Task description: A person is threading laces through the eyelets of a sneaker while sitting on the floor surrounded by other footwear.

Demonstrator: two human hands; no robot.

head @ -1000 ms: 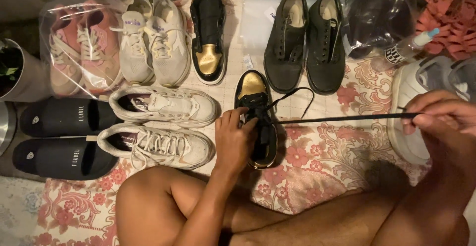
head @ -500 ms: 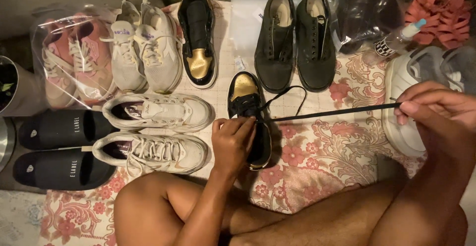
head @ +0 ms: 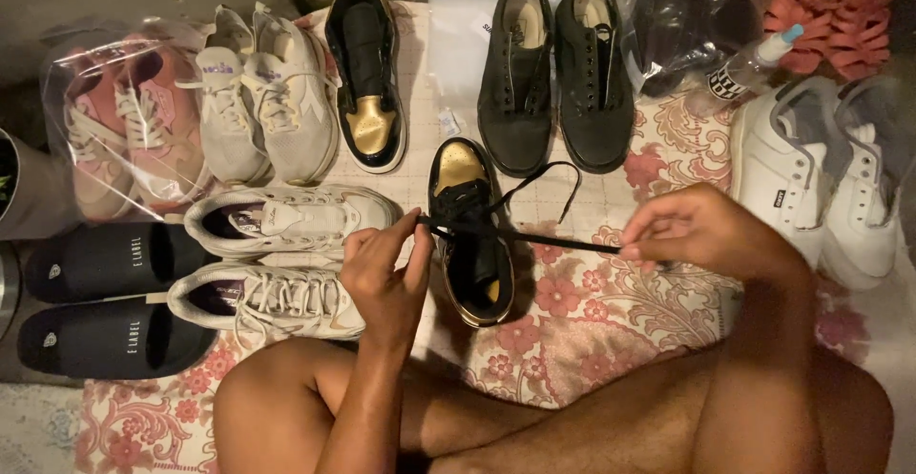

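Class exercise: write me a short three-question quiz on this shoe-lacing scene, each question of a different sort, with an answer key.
1. True or false: the right hand pulls the black lace taut, away from the black and gold shoe.
2. Which lies nearest the left hand? A. the pink shoes in the clear bag B. the white sneakers C. the black low-top pair
3. Fill in: the shoes lie on a ____-patterned cloth.

Key: 1 true; 2 B; 3 floral.
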